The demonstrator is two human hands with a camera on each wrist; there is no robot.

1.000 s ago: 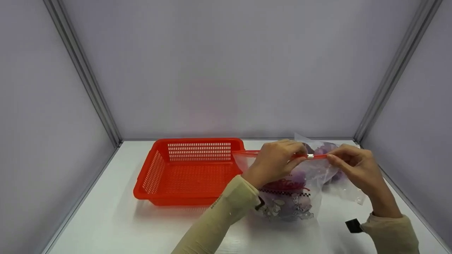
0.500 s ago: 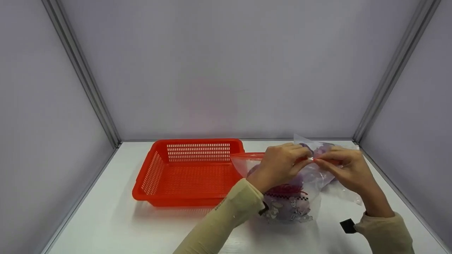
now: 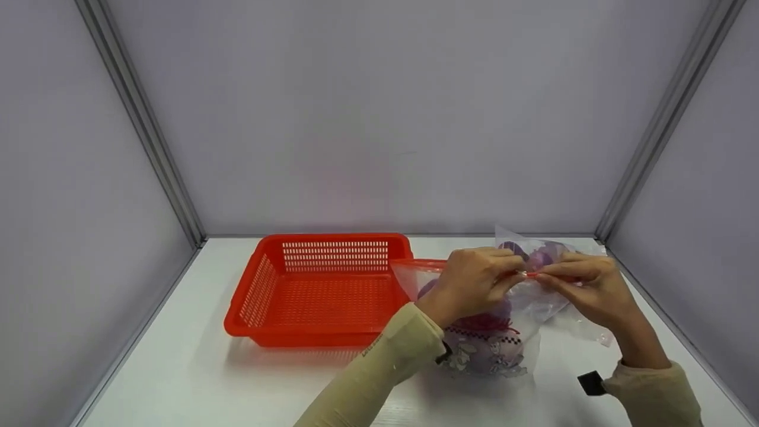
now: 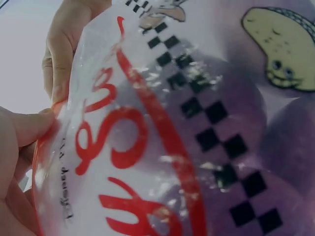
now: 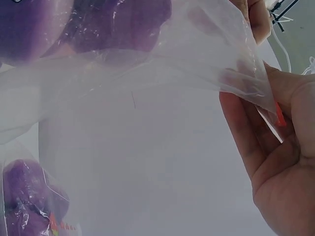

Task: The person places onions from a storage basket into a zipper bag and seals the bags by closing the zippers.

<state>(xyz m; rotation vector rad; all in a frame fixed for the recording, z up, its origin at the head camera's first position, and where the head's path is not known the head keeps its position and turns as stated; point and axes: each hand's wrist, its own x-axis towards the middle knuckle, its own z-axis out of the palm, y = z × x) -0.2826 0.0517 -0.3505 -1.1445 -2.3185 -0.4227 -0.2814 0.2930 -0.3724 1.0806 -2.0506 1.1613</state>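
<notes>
A clear zip bag [image 3: 483, 350] with red lettering, a black checkered band and cartoon prints holds several rounded purple things [image 5: 118, 24]. Along its top runs a red zip edge [image 3: 418, 263]. My left hand [image 3: 474, 281] pinches this edge at a small white slider [image 3: 522, 273], thumb underneath and fingers above. Close on its right, the thumb and fingers of my right hand [image 3: 593, 290] pinch the end of the zip. In the right wrist view the bag's corner hangs between the right thumb and fingers. The left forearm hides part of the bag.
A red plastic basket [image 3: 320, 332] with slotted walls stands left of the bag, whose left corner overlaps its rim. Behind the hands on the white table [image 3: 195, 379] lies a second clear bag [image 5: 24, 196] with purple rounded contents. Pale panels enclose the back and sides.
My right hand has moved left along the zip, close up to the left hand. Both hands have come slightly lower. The left hand keeps its pinch by the slider.
</notes>
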